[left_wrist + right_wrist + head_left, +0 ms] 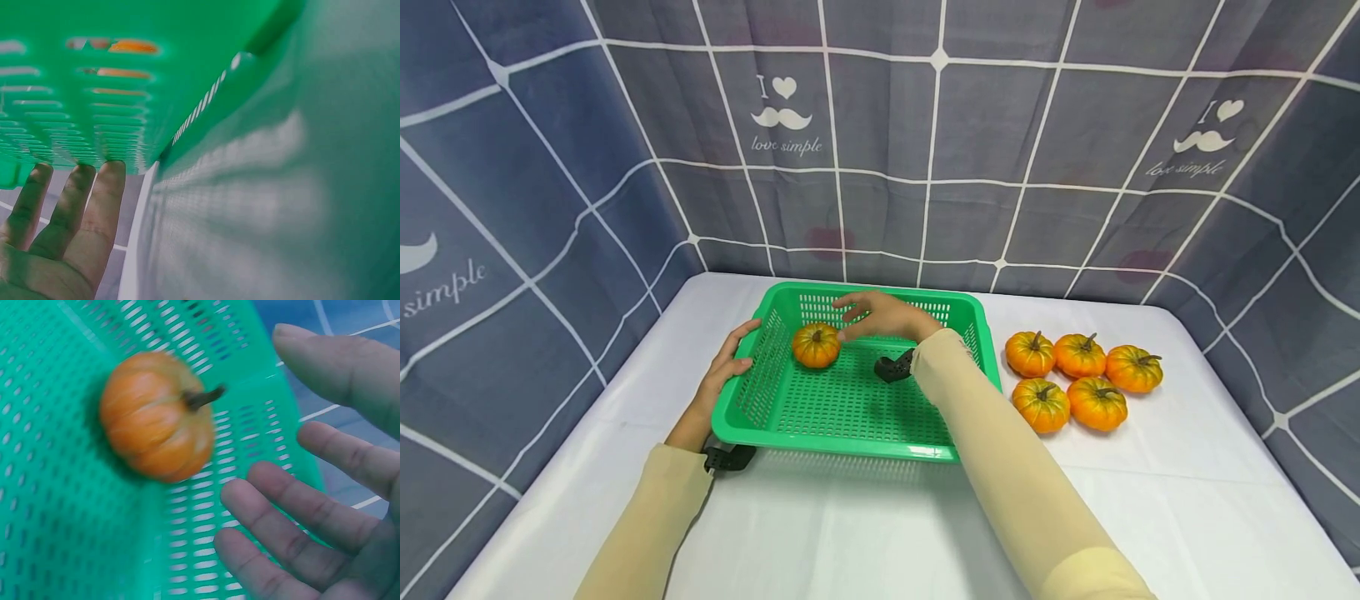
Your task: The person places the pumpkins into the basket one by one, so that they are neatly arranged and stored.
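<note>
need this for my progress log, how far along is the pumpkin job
Done, apparently: one pumpkin sits in the green basket. In hand: the right hand is beside that pumpkin, open and holding nothing; the left hand touches the basket's left side. Left, probably: five pumpkins on the white table, right of the basket.

A white counter [865,525] with rounded far corners bears a perforated green basket [850,444] and, just beside it on the right, five orange pumpkins [1081,358], three behind and two in front.
</note>
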`<state>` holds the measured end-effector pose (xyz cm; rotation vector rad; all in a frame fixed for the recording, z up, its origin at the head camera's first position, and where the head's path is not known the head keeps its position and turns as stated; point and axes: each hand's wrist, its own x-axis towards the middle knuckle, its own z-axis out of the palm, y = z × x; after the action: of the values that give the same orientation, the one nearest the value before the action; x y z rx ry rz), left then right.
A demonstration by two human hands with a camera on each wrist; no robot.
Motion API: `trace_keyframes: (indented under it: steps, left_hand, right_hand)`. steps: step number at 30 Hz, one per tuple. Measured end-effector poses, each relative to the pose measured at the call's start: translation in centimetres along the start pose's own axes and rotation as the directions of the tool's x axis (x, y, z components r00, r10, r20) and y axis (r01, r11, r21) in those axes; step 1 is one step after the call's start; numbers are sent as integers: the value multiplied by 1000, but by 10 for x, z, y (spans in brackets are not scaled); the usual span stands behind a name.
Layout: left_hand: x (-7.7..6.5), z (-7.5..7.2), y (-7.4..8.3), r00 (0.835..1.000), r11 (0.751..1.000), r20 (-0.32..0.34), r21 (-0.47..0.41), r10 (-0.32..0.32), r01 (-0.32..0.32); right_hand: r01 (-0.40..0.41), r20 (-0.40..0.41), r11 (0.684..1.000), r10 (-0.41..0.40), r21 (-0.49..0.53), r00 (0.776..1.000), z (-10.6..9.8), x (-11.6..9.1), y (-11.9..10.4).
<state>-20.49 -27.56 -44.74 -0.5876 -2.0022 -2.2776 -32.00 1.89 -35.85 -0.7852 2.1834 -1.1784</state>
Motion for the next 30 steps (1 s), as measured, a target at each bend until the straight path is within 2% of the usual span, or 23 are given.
trace_keyframes:
  steps: [8, 20, 27, 30]
  left_hand:
    - [0, 0, 0, 1000, 1000, 12, -15, 22, -22]
    - [1, 1, -1, 1000, 999, 22, -36, 13, -12]
    - [0, 1, 0, 1000, 999, -14, 47, 18, -17]
    - [0, 1, 0, 1000, 999, -18, 52, 4, -4]
  right_hand:
    - [125, -51, 990, -122, 66, 991, -9, -17, -16]
    - [277, -122, 956, -266, 93, 956, -15, -56, -33]
    - [362, -166, 917, -336, 166, 927, -16, -79, -39]
    - [376, -186, 907, -343, 188, 921, -17, -89, -40]
